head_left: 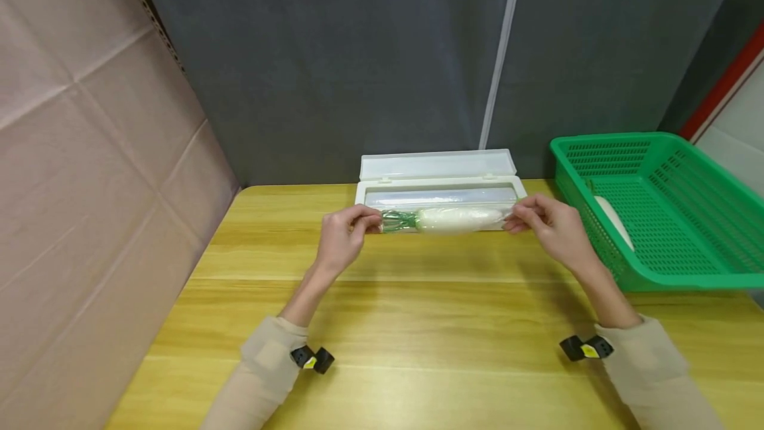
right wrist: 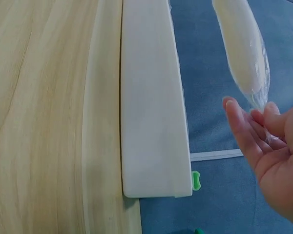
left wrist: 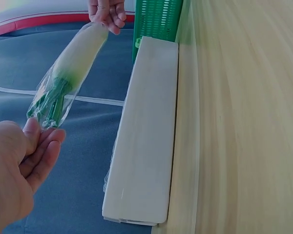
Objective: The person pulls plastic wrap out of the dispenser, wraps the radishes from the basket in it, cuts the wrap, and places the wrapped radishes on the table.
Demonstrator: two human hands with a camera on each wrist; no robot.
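A white radish (head_left: pixel 459 219) with green stems is wrapped in clear plastic film and held up level between both hands. My left hand (head_left: pixel 343 234) pinches the film at the leafy end; in the left wrist view thumb and fingertips meet on the gathered film beside the green stems (left wrist: pixel 56 100). My right hand (head_left: pixel 555 231) pinches the film at the other, tapered end, which the right wrist view shows twisted thin between thumb and fingers. Just behind and below the radish stands a white cling film dispenser (head_left: pixel 438 183), its lid (head_left: pixel 438 164) raised, with a film roll inside.
To the right a green plastic basket (head_left: pixel 674 264) holds another white radish (head_left: pixel 615 223). The wooden table (head_left: pixel 418 337) runs towards me. A dark grey curtain (head_left: pixel 334 65) hangs behind it, and a pinkish cloth wall (head_left: pixel 89 204) stands at the left.
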